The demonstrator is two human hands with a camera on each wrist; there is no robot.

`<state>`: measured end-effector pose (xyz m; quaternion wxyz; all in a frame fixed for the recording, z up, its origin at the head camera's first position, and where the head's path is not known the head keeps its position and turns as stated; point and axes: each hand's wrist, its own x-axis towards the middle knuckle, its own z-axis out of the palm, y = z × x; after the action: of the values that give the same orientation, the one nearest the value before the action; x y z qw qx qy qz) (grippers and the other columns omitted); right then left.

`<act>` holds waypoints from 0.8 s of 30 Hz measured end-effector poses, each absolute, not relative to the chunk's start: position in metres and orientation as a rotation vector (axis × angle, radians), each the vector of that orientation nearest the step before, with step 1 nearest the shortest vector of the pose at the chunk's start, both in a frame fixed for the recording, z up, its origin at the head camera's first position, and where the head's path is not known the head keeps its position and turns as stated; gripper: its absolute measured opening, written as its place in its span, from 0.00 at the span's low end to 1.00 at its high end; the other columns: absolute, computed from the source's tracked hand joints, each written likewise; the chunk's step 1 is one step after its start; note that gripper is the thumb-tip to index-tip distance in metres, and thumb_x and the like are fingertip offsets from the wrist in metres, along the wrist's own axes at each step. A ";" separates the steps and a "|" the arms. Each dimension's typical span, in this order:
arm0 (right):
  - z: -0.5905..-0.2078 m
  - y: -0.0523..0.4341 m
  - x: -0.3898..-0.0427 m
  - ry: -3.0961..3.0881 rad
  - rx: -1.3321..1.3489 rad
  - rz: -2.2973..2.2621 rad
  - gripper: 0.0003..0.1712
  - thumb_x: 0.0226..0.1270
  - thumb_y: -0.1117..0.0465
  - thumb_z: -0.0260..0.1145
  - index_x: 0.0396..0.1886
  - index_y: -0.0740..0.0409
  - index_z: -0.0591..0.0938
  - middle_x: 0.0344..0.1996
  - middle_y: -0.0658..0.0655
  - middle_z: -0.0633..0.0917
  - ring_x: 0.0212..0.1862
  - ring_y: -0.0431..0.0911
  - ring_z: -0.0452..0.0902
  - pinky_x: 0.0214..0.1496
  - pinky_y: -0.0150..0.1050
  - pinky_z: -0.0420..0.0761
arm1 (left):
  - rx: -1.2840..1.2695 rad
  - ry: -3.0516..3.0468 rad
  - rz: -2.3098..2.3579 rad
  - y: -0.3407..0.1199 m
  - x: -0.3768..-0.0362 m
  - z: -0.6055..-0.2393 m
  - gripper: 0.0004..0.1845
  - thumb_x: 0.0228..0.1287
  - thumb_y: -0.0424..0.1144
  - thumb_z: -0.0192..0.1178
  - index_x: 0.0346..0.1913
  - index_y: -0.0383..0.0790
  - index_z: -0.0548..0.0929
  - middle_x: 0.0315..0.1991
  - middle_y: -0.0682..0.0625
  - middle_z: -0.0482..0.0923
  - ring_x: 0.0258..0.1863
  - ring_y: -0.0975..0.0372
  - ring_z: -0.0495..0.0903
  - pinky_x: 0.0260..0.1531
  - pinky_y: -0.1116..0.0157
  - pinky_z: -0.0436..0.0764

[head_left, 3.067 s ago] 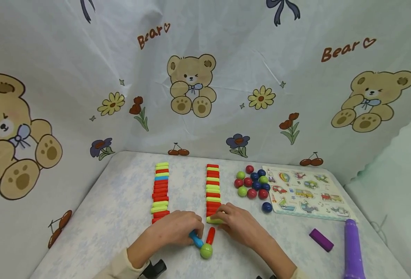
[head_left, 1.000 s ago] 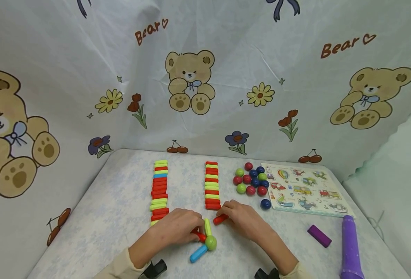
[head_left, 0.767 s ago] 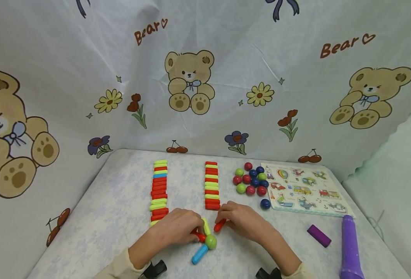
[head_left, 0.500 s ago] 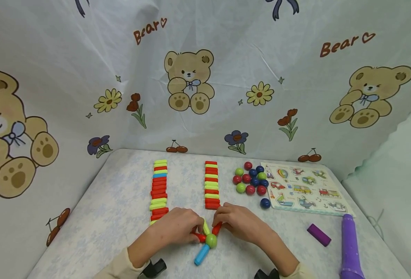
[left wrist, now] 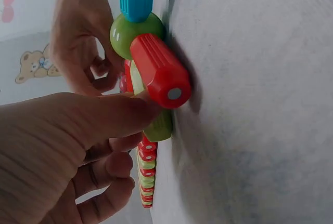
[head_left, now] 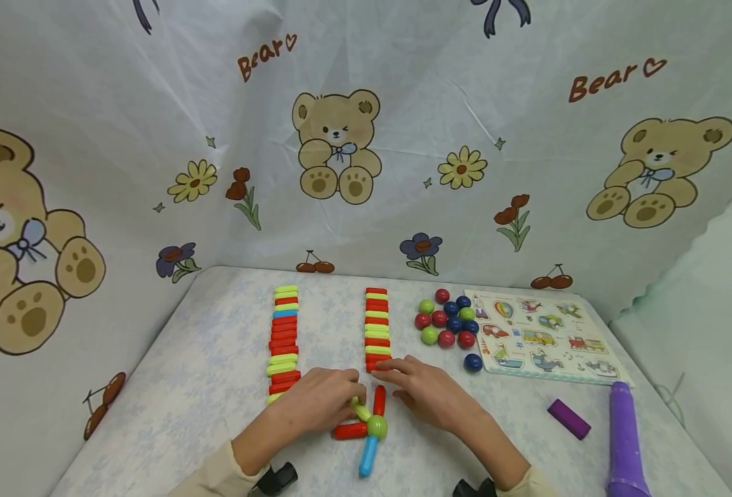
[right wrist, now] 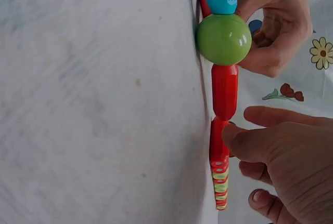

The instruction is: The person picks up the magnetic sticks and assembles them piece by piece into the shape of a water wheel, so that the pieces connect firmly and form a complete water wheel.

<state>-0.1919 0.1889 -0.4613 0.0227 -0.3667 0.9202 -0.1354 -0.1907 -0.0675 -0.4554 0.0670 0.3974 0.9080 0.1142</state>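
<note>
— While the green ball (head_left: 377, 426) sits on the bench (head_left: 216, 359) near its front edge, what hangs off it?

— Four sticks. A blue stick (head_left: 368, 456) points toward the person, a red stick (head_left: 350, 431) lies out to the left, another red stick (head_left: 379, 400) points away toward the rows, and a green stick (head_left: 360, 410) slants up-left between the two red ones.

— And the left hand (head_left: 319, 399)?

— It lies over the green stick, fingers curled, its fingertips (left wrist: 143, 102) pressing down on that stick just beside the ball. I would call it a pinch on the green stick, though the thumb's place is hard to make out.

— The right hand (head_left: 424, 390)?

— Fingers loosely stretched, holding nothing. Its fingertips (right wrist: 234, 135) touch the near end of the right row of sticks (head_left: 377, 326), just beyond the far red stick.

— What else is on the bench?

— A left row of sticks (head_left: 284, 338), red, green and one blue. A cluster of balls (head_left: 448, 323) to the right of the rows, with a single blue ball (head_left: 473, 362) a little nearer. Beyond those, a picture puzzle board (head_left: 542, 338), then a purple block (head_left: 569, 418) and a purple cylinder (head_left: 625, 442) at the front right.
</note>
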 end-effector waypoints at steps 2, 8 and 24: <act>-0.464 0.190 -0.193 2.865 -1.097 -0.412 0.32 0.72 0.65 0.75 0.74 0.45 0.81 0.67 0.49 0.84 0.63 0.47 0.82 0.61 0.44 0.86 | 1.191 2.734 0.339 -0.067 -0.190 -0.455 0.07 0.66 0.45 0.78 0.45 0.55 0.93 0.34 0.62 0.74 0.26 0.71 0.70 0.29 0.73 0.73; -0.470 0.192 -0.197 2.970 -1.059 -0.365 0.27 0.68 0.67 0.79 0.65 0.51 0.87 0.54 0.52 0.87 0.53 0.46 0.85 0.56 0.41 0.88 | 1.183 2.744 0.285 -0.067 -0.189 -0.452 0.08 0.63 0.46 0.81 0.42 0.55 0.92 0.38 0.61 0.76 0.27 0.72 0.71 0.30 0.72 0.75; -0.461 0.198 -0.197 2.889 -1.070 -0.497 0.16 0.68 0.70 0.76 0.51 0.49 0.90 0.49 0.46 0.88 0.53 0.43 0.84 0.57 0.41 0.88 | 1.127 2.726 0.316 -0.068 -0.187 -0.447 0.10 0.60 0.41 0.82 0.35 0.51 0.88 0.28 0.63 0.73 0.24 0.70 0.70 0.28 0.71 0.73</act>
<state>-0.1973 0.1983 -0.4611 0.0106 -0.3429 0.9257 -0.1593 -0.1867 -0.0678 -0.4469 0.0874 0.3785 0.9153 0.1060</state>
